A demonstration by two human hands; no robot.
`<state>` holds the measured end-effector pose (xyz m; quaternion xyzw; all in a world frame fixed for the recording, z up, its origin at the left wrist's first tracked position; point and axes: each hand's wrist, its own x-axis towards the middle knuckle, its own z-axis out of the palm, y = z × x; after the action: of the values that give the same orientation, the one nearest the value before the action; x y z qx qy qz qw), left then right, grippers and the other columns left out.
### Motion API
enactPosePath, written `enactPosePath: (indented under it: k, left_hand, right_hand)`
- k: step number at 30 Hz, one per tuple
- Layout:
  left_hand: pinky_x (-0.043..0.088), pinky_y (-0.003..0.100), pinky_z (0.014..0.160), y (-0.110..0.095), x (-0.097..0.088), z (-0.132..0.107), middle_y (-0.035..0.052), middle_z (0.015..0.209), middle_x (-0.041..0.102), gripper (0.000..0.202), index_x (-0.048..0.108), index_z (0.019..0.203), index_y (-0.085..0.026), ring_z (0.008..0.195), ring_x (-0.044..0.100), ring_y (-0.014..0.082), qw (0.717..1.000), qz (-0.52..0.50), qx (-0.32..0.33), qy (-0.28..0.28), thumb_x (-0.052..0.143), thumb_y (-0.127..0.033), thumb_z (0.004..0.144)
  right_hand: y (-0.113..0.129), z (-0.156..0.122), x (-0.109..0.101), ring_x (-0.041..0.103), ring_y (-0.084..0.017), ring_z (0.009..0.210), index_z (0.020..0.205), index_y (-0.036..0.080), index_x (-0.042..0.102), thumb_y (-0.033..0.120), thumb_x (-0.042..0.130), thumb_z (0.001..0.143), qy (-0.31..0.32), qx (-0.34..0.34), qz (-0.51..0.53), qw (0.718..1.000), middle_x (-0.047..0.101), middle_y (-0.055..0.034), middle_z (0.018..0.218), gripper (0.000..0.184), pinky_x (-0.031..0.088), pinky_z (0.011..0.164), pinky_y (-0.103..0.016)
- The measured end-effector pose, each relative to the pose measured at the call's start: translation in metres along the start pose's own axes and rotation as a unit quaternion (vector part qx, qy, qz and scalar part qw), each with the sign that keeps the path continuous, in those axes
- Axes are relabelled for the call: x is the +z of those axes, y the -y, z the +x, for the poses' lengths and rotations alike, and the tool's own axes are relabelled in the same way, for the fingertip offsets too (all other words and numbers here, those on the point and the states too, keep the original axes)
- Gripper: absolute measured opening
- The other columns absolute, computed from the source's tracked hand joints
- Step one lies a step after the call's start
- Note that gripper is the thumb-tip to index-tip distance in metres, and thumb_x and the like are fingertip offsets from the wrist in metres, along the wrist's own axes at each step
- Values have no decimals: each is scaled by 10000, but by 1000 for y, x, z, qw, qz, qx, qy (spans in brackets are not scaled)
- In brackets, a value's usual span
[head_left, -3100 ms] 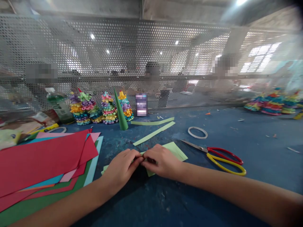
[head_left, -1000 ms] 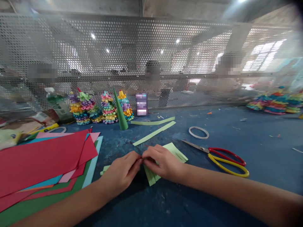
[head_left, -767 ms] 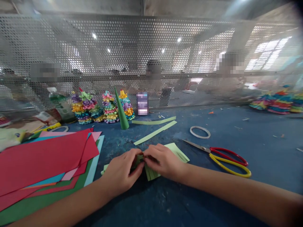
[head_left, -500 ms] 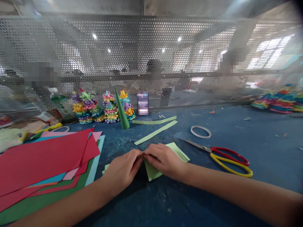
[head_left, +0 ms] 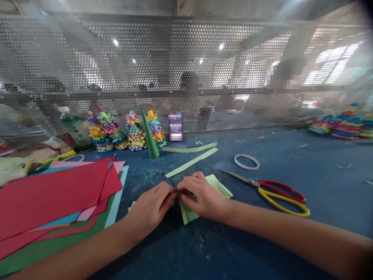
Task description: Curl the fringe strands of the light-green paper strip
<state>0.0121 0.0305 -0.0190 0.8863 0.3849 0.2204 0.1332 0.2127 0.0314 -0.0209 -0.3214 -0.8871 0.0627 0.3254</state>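
Light green paper point(head_left: 219, 186) with cut slits shows on either side of my right hand point(head_left: 202, 197), which is closed on it with thumb and fingers pinched. My left hand point(head_left: 152, 205) is closed too, its fingertips meeting those of the right. A bit of the same green paper pokes out behind the left hand. What lies between the fingertips is mostly hidden. Two pale green paper strips point(head_left: 190, 163) lie just beyond the hands. A dark green paper cone point(head_left: 150, 140) stands upright behind them. Scissors point(head_left: 269, 189) with red and yellow handles lie open to the right.
Coloured paper sheets point(head_left: 58, 190) are stacked at left. Several ruffled paper cones point(head_left: 136, 134), a green bottle point(head_left: 76, 130) and a phone point(head_left: 175, 126) stand at the back. A roll of tape point(head_left: 246, 161) lies beyond the scissors. A perforated metal screen point(head_left: 163, 58) borders the table; people are behind it.
The right hand's fingers have shifted slightly, with the knuckles raised a little. The left hand and the green paper stay almost in place.
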Motion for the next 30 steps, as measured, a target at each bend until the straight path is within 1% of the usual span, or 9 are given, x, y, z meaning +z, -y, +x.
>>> enactPosePath:
  k: [3,5,8,14,18,21,24,30]
  left_hand:
    - [415,264,658,-2,0,0,14,831,552,237,477,887,-201,762,548,153,1000,5,1,-5,293,-326,968]
    - [424,267,662,-2,0,-1,24,864,572,177,470,936,-202,783,565,161,1000,13,-1,-12,331,-310,952]
    - [433,267,658,-1,0,-2,24,889,592,121,458,985,-208,801,583,169,999,48,-1,-17,385,-277,917]
    - [443,269,670,1,0,-4,18,918,600,148,449,1006,-222,841,593,173,997,77,12,-17,335,-287,939]
    - [442,267,690,1,-2,-3,14,935,583,187,456,1037,-234,886,575,173,995,94,23,-3,293,-268,952]
    - [431,260,665,1,-3,-1,16,886,557,211,482,990,-225,863,560,176,990,137,29,13,279,-276,958]
    - [424,259,637,1,-4,-1,19,852,537,232,500,932,-213,838,550,182,983,182,28,24,281,-283,961]
    - [435,270,645,2,-3,1,18,855,526,189,511,924,-215,832,545,186,977,209,30,37,331,-266,947]
  right_hand:
    - [0,1,0,547,-132,760,925,187,547,145,473,869,7,5,-1,1000,611,6,801,102,284,759,-287]
    - [0,1,0,545,-131,755,921,190,552,152,465,876,9,10,-5,1000,609,6,796,105,282,755,-285]
    - [-1,1,1,542,-135,763,928,191,552,153,462,877,16,22,-11,1000,608,2,809,110,286,754,-284]
    - [0,1,-1,538,-150,782,942,179,549,156,440,894,31,28,-22,999,609,-15,832,122,291,764,-291]
    - [1,1,1,538,-146,756,933,168,556,180,438,917,32,24,-34,999,610,-16,810,120,286,749,-290]
    - [0,1,3,531,-147,755,937,171,556,175,419,925,36,24,-53,998,606,-19,813,138,284,741,-290]
    - [-1,1,5,518,-147,755,918,175,545,140,406,911,54,24,-67,996,596,-19,819,143,284,721,-287]
    - [-1,1,4,507,-148,771,875,181,520,93,476,812,70,28,-75,994,584,-5,816,116,288,732,-284]
